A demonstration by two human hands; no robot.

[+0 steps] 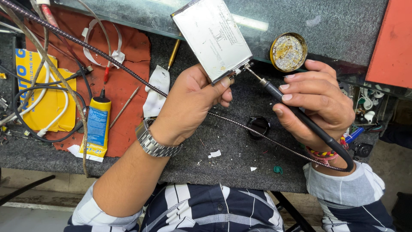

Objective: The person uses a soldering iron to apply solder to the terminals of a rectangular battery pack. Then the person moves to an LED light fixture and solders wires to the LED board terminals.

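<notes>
A flat silver battery pack (pixel 212 36) is held up over the tabletop (pixel 231 159) by the left hand (pixel 189 105). The fingers (pixel 224 82) are closed on its lower corner, thumb on the near face, the rest hidden behind. The pack is tilted, its long side running up and to the left.

A black soldering iron (pixel 300 118) is held by the right hand (pixel 319 103), with the fingers (pixel 284 87) wrapped round the handle in a pen-like grip. The metal tip is set against the lower right corner of the pack, just beside the left thumb. The iron's cable is seen looping back past the right wrist, where a coloured thread band is worn. A metal watch (pixel 152 139) is worn on the left wrist.

A round brass tin (pixel 288 51) of crusted residue is noted on the glass shelf, just above the right hand. A small black round cap (pixel 258 126) is lying on the dark mat between the two hands. A braided cable (pixel 86 45) is seen crossing the tabletop diagonally, passing under the left hand.

To the left, a yellow and blue glue tube (pixel 96 129) is lying on a red mat (pixel 133 51), near a yellow box (pixel 47 94) draped with white and black wires. A crumpled white cloth (pixel 156 90) is lying just beside the left hand.
</notes>
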